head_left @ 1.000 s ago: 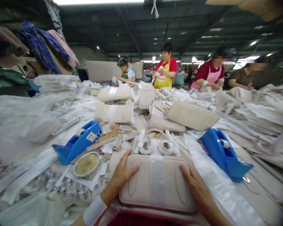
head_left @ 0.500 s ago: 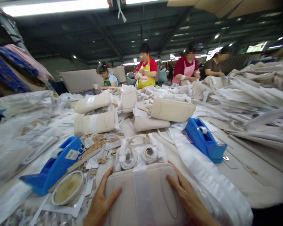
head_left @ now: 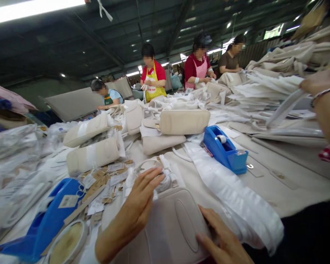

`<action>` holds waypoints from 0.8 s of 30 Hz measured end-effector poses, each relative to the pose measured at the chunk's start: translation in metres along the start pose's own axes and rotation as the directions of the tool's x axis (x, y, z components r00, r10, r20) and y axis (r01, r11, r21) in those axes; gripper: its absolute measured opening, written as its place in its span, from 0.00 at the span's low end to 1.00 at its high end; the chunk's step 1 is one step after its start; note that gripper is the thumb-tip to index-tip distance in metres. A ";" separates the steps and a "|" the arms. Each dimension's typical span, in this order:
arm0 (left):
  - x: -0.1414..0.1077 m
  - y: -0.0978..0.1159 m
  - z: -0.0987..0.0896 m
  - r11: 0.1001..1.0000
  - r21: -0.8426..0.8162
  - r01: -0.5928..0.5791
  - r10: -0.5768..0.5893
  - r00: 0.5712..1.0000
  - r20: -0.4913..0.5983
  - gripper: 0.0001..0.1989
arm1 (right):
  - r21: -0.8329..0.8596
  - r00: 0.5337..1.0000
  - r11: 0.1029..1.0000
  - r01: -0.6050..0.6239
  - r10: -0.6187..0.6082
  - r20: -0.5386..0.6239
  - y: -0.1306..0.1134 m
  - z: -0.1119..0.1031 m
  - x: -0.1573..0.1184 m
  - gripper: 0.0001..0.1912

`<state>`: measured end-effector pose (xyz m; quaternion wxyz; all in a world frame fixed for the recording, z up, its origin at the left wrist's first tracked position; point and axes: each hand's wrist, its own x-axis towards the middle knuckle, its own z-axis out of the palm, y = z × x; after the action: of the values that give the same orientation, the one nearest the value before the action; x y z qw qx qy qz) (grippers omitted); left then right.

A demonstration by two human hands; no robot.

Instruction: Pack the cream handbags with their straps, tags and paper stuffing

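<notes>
A beige handbag (head_left: 172,220) lies in front of me, a band of clear tape round its middle. Coiled straps (head_left: 166,179) in white wrapping rest at its far side. My left hand (head_left: 136,201) reaches across the bag's upper left part with fingers stretched out, its fingertips at the wrapped straps; whether they press on them I cannot tell. At the bag's right end my right hand (head_left: 218,234) grips it, thumb on the face and fingers along the edge. The forearm covers much of the bag's left half.
Blue tape dispensers stand to the left (head_left: 49,220) and right (head_left: 227,148). Paper tags (head_left: 110,183) and a round dish (head_left: 67,242) lie at left. Finished-looking bags (head_left: 185,123) are stacked beyond. A co-worker's arm (head_left: 328,106) enters at right; several people work behind.
My left hand has left the bag's left side and moved up and right over it to the straps. My right hand stays at the right end. The view has tilted and turned right.
</notes>
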<state>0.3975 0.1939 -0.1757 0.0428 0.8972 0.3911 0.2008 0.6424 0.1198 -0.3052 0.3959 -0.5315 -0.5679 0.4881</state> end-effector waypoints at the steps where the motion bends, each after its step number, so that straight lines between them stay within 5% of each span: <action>1: 0.022 0.005 0.001 0.995 -0.024 -0.092 0.093 0.993 0.070 0.29 | 0.010 1.000 1.000 -0.006 0.006 0.007 -0.002 -0.001 -0.001 0.34; 4: 0.071 0.008 0.014 0.958 -0.105 -0.268 0.287 0.916 0.281 0.27 | 0.046 0.997 0.996 -0.077 0.076 0.022 -0.010 -0.003 -0.001 0.38; 8: 0.095 0.000 0.039 0.948 -0.115 -0.296 0.316 0.847 0.427 0.18 | 0.102 0.976 0.971 -0.214 0.209 0.057 -0.016 -0.012 0.000 0.44; 12: 0.091 -0.004 0.052 0.964 -0.078 -0.253 0.261 0.852 0.453 0.18 | 0.230 0.947 0.927 -0.296 0.252 0.201 -0.010 -0.023 0.002 0.50; 18: 0.084 -0.007 0.056 0.965 -0.139 -0.221 0.259 0.880 0.399 0.17 | 0.459 0.932 0.837 -0.298 0.151 0.329 -0.009 -0.015 0.018 0.59; 24: 0.086 -0.005 0.054 0.965 -0.180 -0.190 0.242 0.908 0.343 0.14 | 0.324 0.908 0.879 -0.350 0.233 0.348 -0.019 0.000 0.046 0.67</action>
<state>0.4681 0.2635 -0.1984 0.1555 0.9511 0.2593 0.0630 0.6329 0.1657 -0.2898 0.3219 -0.4452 -0.4281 0.7175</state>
